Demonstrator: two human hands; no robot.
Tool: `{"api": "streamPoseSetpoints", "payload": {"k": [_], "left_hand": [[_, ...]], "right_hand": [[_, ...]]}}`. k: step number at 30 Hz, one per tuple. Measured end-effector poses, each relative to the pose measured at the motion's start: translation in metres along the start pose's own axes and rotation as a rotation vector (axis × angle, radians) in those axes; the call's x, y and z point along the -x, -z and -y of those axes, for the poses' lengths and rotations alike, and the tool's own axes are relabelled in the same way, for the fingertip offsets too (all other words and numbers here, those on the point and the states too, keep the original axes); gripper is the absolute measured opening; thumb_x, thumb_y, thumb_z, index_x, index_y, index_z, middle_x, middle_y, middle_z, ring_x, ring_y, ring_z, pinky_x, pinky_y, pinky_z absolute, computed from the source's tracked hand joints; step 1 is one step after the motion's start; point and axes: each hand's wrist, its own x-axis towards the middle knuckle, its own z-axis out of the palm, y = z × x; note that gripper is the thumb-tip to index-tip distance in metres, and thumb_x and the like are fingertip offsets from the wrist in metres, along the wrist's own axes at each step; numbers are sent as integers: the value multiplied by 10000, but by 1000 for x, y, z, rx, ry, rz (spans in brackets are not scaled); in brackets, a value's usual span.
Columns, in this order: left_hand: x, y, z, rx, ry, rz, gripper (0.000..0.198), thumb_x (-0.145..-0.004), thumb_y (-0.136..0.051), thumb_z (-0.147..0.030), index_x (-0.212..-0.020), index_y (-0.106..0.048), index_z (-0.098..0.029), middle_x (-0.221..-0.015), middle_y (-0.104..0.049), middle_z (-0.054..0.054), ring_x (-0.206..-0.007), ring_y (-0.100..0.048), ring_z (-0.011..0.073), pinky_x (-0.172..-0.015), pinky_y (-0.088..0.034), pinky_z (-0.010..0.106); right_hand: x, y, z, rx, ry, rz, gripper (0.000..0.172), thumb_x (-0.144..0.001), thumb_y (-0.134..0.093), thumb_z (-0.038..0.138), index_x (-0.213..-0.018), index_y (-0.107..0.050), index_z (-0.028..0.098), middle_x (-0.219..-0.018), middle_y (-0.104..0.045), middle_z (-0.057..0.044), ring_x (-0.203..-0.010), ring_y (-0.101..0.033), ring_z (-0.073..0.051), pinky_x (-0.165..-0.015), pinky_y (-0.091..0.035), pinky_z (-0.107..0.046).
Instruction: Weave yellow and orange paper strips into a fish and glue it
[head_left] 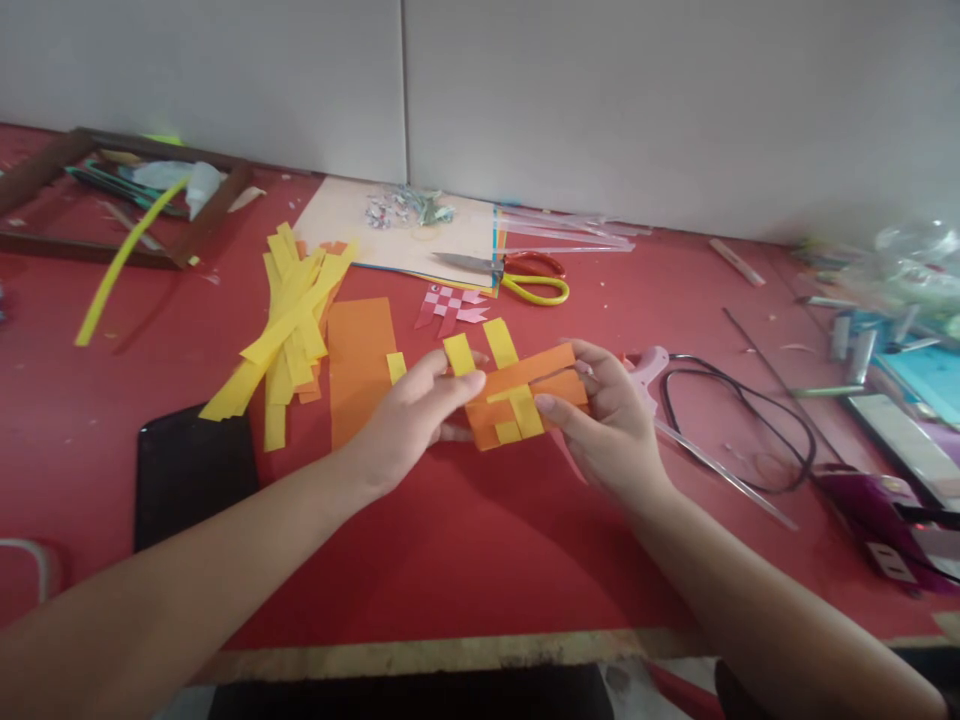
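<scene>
Head view: my left grip (409, 415) and right grip (611, 430) pinch 1 side each of the orange-and-yellow paper weave (527, 410), above the red counter (450, 560). I judge the step as interlacing strips; the next move calls for a light hold, aligning without creasing. Loose yellow strips (289, 325) are heaped to the left; farther out, a brown frame (215, 220) surrounds a white bottle (202, 190).

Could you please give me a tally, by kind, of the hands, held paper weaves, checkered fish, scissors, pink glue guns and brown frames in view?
Hands (left hand, right hand): 2
Paper weave: 1
Fish: 1
Scissors: 1
Glue gun: 1
Frame: 1
Total: 7
</scene>
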Motion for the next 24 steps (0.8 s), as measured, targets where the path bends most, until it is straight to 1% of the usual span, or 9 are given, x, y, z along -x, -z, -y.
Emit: {"api": "streamPoseSetpoints", "payload": {"k": [2, 5, 8, 11, 13, 15, 18, 21, 24], "left_hand": [[-2, 2, -2, 109, 63, -53, 373, -827, -683, -469, -1075, -592, -205, -1015, -672, 52, -879, -674, 198, -702, -599, 337], [-5, 6, -5, 90, 136, -117, 422, -735, -788, -426, -1037, -599, -201, -898, -646, 22, -788, -651, 168, -642, -595, 315], [-5, 9, -8, -78, 218, -75, 574, -646, -870, -382, -1134, -611, -227, -887, -656, 16, -762, -652, 159, -614, -573, 285], [-4, 10, -7, -233, 225, -10, 646, -586, -910, -338, -1166, -645, -230, -827, -664, 3, -759, -656, 144, -644, -543, 248], [-4, 10, -6, -268, 202, 15, 583, -579, -913, -332, -1101, -685, -208, -824, -678, 8, -776, -660, 137, -686, -540, 244], [-3, 9, -4, -241, 178, 24, 503, -585, -909, -337, -1024, -704, -200, -843, -695, 10, -786, -665, 133, -712, -546, 249], [-3, 7, -1, -176, 131, -26, 391, -601, -897, -366, -885, -702, -180, -797, -697, 0, -717, -658, 119, -651, -544, 230], [-2, 5, 0, -121, 129, -99, 375, -622, -881, -398, -862, -693, -179, -832, -712, 3, -717, -671, 132, -616, -553, 233], [-2, 5, 0, -80, 122, -102, 363, -647, -869, -384, -901, -701, -187, -893, -730, 9, -802, -695, 155, -707, -579, 269]], "right_hand": [[-1, 1, 2, -34, -78, 47, 572, -771, -789, 323, -1260, -493, 310, -1000, -725, -16, -869, -718, -191, -779, -609, -348], [-1, 1, 7, -97, -198, 110, 640, -744, -809, 302, -1299, -490, 320, -935, -733, -3, -828, -722, -185, -762, -610, -336], [-1, 0, 11, -139, -294, 166, 703, -711, -832, 261, -1325, -496, 321, -885, -737, 19, -768, -714, -155, -749, -603, -306], [-2, 1, 12, -153, -351, 172, 724, -685, -845, 259, -1327, -514, 304, -852, -732, 29, -724, -702, -139, -720, -594, -288], [-2, 1, 13, -173, -356, 148, 697, -674, -851, 281, -1298, -541, 300, -813, -721, 39, -695, -694, -133, -699, -588, -280], [-2, 0, 13, -201, -337, 138, 651, -674, -851, 348, -1258, -567, 304, -843, -726, 25, -735, -705, -153, -709, -592, -298], [0, -3, 14, -224, -270, 176, 629, -658, -850, 444, -1208, -586, 294, -1071, -730, -43, -970, -709, -244, -805, -598, -382], [2, -7, 11, -227, -231, 239, 577, -664, -861, 371, -1165, -596, 262, -1199, -699, -78, -1090, -676, -282, -895, -579, -438], [2, -10, 9, -249, -236, 213, 513, -715, -829, 266, -1166, -584, 256, -1151, -721, -66, -1018, -707, -244, -906, -579, -427]]}}
